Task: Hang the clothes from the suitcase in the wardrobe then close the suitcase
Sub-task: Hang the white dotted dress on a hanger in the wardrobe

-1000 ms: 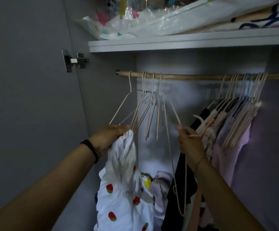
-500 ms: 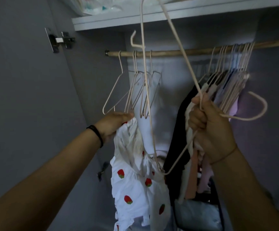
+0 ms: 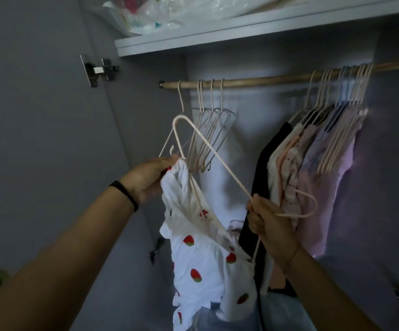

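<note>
My left hand (image 3: 147, 179) grips the top edge of a white garment with red strawberries (image 3: 203, 256), which hangs down in front of the open wardrobe. My right hand (image 3: 269, 225) is closed on the neck of a pale pink hanger (image 3: 220, 161), its hook pointing right. One arm of the hanger slants up to the left and its far end passes into the garment beside my left hand. A wooden rail (image 3: 265, 78) runs across the wardrobe. The suitcase is not in view.
Several empty hangers (image 3: 208, 137) hang on the rail's left end. Several hung clothes (image 3: 313, 168) fill its right end. A white shelf (image 3: 241, 27) above carries plastic-wrapped bedding. The open wardrobe door (image 3: 38, 139) with its hinge (image 3: 98, 70) stands on the left.
My right hand lowered the hanger from up by the shelf and tilted it left, so its arm now enters the garment. My left hand stayed on the garment.
</note>
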The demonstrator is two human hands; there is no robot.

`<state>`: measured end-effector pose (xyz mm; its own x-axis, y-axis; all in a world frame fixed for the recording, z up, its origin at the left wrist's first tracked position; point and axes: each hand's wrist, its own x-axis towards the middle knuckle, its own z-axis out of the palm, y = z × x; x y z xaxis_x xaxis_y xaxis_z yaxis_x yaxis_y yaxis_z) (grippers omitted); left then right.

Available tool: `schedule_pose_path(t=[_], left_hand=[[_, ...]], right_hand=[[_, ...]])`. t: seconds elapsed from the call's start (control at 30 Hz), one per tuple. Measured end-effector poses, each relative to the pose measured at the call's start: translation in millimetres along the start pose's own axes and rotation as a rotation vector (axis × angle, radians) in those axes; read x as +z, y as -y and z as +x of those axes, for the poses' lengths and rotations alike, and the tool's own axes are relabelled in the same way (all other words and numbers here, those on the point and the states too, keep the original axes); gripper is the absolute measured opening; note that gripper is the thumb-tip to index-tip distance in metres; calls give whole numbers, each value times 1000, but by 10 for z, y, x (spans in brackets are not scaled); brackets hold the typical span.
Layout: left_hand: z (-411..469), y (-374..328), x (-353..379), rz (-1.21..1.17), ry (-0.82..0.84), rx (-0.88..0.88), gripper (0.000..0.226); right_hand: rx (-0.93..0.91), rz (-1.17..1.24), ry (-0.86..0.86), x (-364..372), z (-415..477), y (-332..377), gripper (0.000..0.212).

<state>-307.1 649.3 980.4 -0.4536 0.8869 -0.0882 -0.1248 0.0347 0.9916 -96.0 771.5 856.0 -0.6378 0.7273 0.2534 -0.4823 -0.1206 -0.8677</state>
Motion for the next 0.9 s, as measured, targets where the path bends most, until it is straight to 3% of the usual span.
schedule_pose_path(t=[0.17, 0.4, 0.47, 0.53, 0.6, 0.7, 0.8, 0.9], left_hand=[[-21, -4, -274, -143, -181, 3, 24], [10, 190, -532, -64, -448, -5, 33], [22, 200, -483, 0, -487, 59, 33], [10, 202, -431, 244, -521, 160, 31], [-32, 199, -375, 686, -547, 332, 33], [-80, 233, -251, 1243, -411, 527, 31], [-69, 361, -83, 1446, -232, 528, 29], [-72, 511, 64, 1447, -128, 478, 38]], right_hand=[[9, -292, 3, -146, -39, 16, 53], [11, -380, 18, -236, -50, 187, 62], [41, -578, 45, -168, -77, 188, 46], [73, -710, 95, -110, -68, 163, 32], [84, -786, 104, -69, -29, 140, 33], [89, -871, 124, 33, 67, 172, 31], [112, -944, 189, 154, 226, 249, 21], [73, -1002, 289, 279, 375, 333, 23]])
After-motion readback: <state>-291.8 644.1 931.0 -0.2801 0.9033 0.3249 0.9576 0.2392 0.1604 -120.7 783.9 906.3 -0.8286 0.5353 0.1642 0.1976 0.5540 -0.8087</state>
